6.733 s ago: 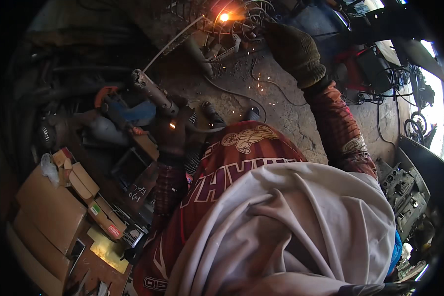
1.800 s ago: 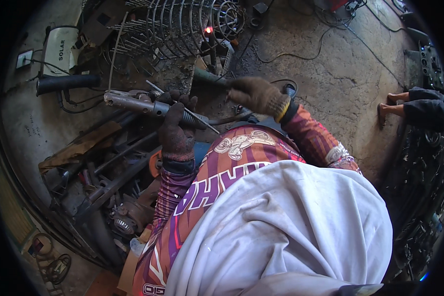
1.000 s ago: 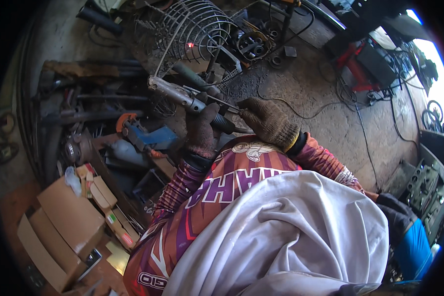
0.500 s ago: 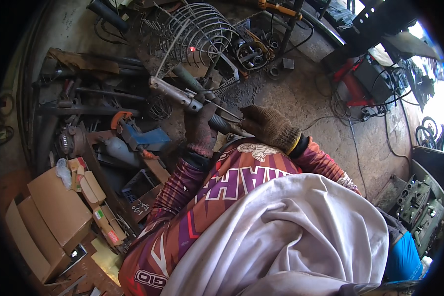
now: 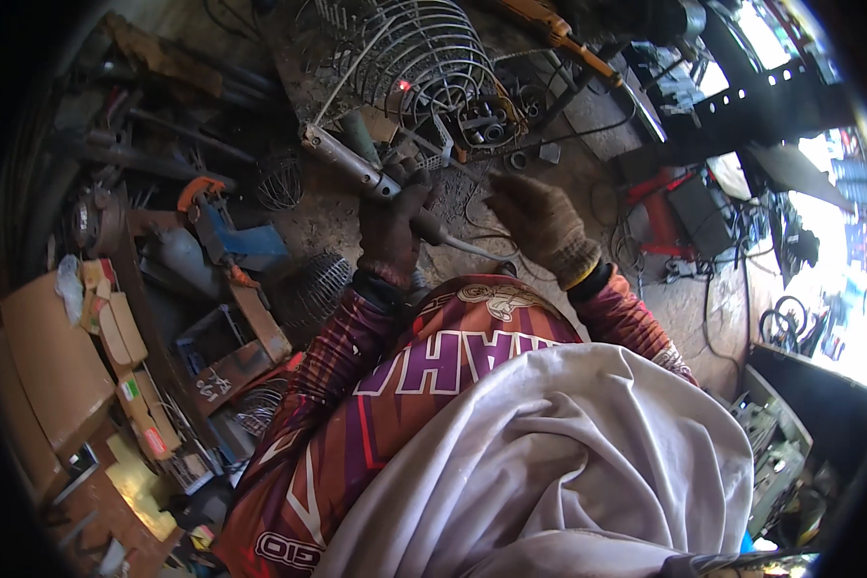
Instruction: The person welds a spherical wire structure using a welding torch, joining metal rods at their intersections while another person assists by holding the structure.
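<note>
My left hand (image 5: 392,226), in a dark dirty glove, is closed around a tube-shaped metal tool. Its silver, holed barrel (image 5: 349,164) slants up to the left. From the barrel's far end, a thin rod (image 5: 354,75) runs up toward a round wire cage (image 5: 419,58). Behind the fist, a dark tapered end leads into a grey cable-like length (image 5: 467,248), which passes toward my body. My right hand (image 5: 541,226), in a brown knitted glove, hovers to the right, apart from the tool. Its fingers stretch out to the left, with nothing visible in them.
At left stand a blue and orange tool (image 5: 236,236), a grey bottle-shaped piece (image 5: 178,255) and cardboard boxes (image 5: 53,361). Metal parts (image 5: 486,125) lie beyond my hands. A red and black machine (image 5: 669,212) with cables stands right. An orange-handled tool (image 5: 559,34) is at the top.
My right hand has drawn away from the tool to the right, its fingers straighter. My left hand keeps its grip. The head view has shifted, bringing the orange-handled tool further into sight.
</note>
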